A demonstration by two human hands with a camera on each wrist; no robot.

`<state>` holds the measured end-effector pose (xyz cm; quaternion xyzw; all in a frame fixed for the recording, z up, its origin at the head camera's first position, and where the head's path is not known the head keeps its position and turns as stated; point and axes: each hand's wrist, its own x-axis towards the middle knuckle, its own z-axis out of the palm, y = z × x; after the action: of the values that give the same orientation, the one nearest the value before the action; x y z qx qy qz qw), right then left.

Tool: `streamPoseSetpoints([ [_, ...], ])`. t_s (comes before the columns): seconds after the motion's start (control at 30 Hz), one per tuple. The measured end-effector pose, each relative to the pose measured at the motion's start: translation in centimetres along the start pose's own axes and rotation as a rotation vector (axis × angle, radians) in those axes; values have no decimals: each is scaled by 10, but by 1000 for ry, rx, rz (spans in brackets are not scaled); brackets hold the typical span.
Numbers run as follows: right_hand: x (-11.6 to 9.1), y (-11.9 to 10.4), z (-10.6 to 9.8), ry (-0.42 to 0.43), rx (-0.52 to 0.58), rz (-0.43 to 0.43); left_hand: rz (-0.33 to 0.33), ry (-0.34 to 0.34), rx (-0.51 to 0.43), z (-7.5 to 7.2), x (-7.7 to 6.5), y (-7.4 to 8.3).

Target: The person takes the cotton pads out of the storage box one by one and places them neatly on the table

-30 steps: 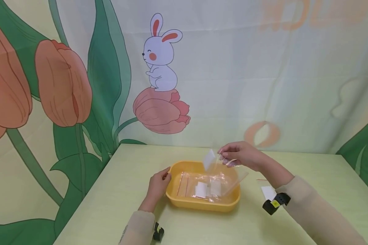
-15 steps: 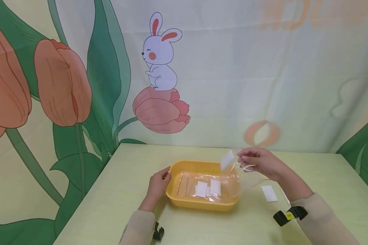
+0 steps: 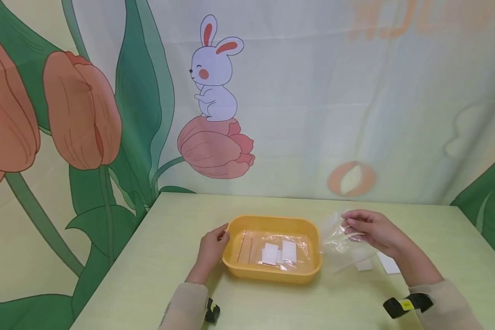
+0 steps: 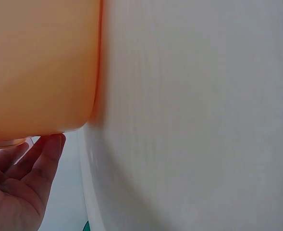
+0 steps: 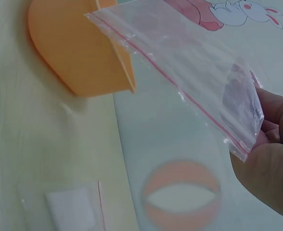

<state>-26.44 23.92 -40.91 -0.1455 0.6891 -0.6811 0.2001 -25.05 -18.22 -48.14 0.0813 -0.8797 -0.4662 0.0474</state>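
A yellow plastic basin (image 3: 268, 276) stands on the table, its left end held by my left hand (image 3: 211, 250). In the left wrist view, the fingers (image 4: 49, 153) of that hand lie against the basin's outer wall (image 4: 40, 72). To the right of the basin, my right hand (image 3: 377, 233) pinches a clear zip-lock bag (image 3: 337, 247) by a corner and holds it up over the table. The right wrist view shows the red zip line of this zip-lock bag (image 5: 179, 86). Several clear zip-lock bags with white labels (image 3: 289, 251) lie flat inside the basin.
Under and beside my right forearm, another bag with a white label (image 3: 389, 264) lies on the pale table (image 3: 156, 275); the right wrist view shows this bag's label (image 5: 73, 211) too. A printed curtain (image 3: 288, 114) with a rabbit and tulips hangs behind the table's back edge.
My right hand has carried the zip-lock bag from over the basin to the right and lower, clear of the rim. The left hand and the basin have stayed in place.
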Motion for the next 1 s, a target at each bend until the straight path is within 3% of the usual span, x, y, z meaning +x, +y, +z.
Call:
streamPoseSetpoints([
  [0.37,-20,17,-20,-58,117,-44,-15,-5,2,-2,0,0],
  [0.67,-38,34,-32,-34,89,40,-8,-4,19,-3,-1,1],
  [0.87,-45,44,-39,37,29,121,-12,-10,16,-2,-1,1],
  [1.0,-49,51,-44,67,50,145,-1,-15,22,-2,-1,1],
])
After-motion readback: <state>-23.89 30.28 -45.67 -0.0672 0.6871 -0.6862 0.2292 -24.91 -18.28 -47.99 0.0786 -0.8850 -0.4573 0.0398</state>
